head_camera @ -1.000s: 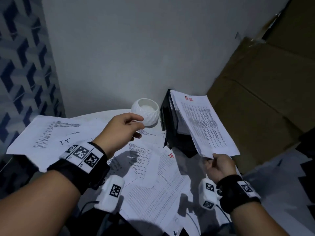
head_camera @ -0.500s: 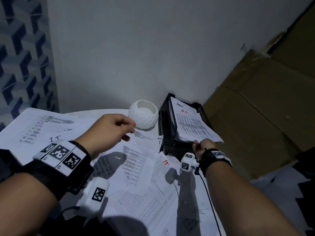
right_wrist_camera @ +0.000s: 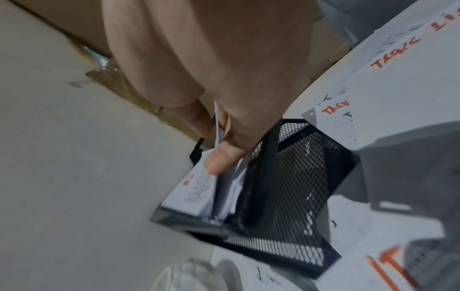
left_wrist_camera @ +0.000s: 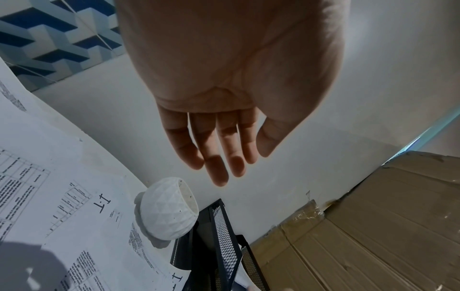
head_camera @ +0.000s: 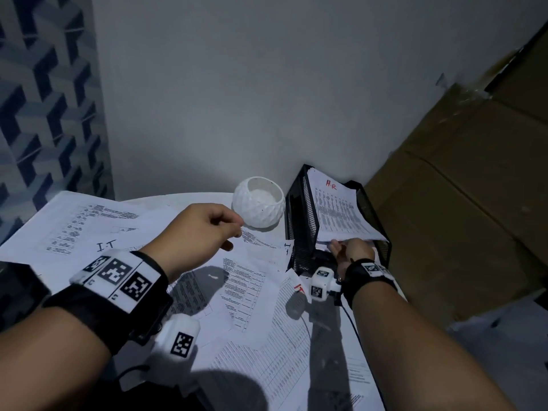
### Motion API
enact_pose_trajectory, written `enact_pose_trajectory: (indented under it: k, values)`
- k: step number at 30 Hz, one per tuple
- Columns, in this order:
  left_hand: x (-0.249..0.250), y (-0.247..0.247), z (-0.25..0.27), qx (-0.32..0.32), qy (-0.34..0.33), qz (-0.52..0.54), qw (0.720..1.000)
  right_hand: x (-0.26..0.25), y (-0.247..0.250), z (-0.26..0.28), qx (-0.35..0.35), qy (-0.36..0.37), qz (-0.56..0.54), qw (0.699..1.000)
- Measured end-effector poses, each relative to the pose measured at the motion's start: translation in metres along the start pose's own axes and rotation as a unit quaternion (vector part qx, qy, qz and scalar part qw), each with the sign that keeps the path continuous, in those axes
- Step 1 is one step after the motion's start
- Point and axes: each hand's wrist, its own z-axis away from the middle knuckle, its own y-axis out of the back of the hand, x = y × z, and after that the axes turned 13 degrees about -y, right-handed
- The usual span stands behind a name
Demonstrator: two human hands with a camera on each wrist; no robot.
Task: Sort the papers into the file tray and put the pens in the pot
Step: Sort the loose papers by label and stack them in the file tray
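A black mesh file tray (head_camera: pixel 299 232) stands at the table's back right against the wall. A printed sheet marked "H.R" in red (head_camera: pixel 338 209) lies in its top tier. My right hand (head_camera: pixel 341 247) is at the tray's front and pinches the sheet's near edge; the right wrist view shows the thumb (right_wrist_camera: pixel 219 157) on the paper (right_wrist_camera: pixel 196 189) over the tray (right_wrist_camera: pixel 293 177). My left hand (head_camera: pixel 234 229) hovers above loose papers (head_camera: pixel 89 229), its fingers (left_wrist_camera: pixel 219 169) relaxed and holding nothing. The white faceted pot (head_camera: pixel 258 206) sits just beyond it, left of the tray. No pens show.
Several printed sheets marked "IT" cover the table (head_camera: pixel 252 292), some overlapping near the tray's foot. Large cardboard boxes (head_camera: pixel 459 203) lean close on the tray's right. A plain wall rises behind the pot and tray, and a patterned panel (head_camera: pixel 44 99) stands at left.
My right hand brought the H.R sheet down from the air and slid it into the tray's top tier. The left hand stayed hovering near the pot.
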Motion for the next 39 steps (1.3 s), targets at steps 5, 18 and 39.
enact_pose_trajectory:
  k: [5, 18, 39]
  values:
    - [0.004, 0.002, 0.000, 0.001, -0.008, -0.005, 1.000, 0.065, -0.009, 0.040, -0.031, 0.166, 0.048, 0.985]
    - [0.008, 0.037, 0.010, 0.042, -0.027, -0.044, 0.998, 0.247, -0.049, 0.090, -0.043, 0.217, 0.636, 0.740]
    - [0.004, 0.029, 0.022, 0.023, 0.028, -0.185, 0.982, 0.186, 0.090, 0.061, -0.196, 0.078, 0.203, 0.956]
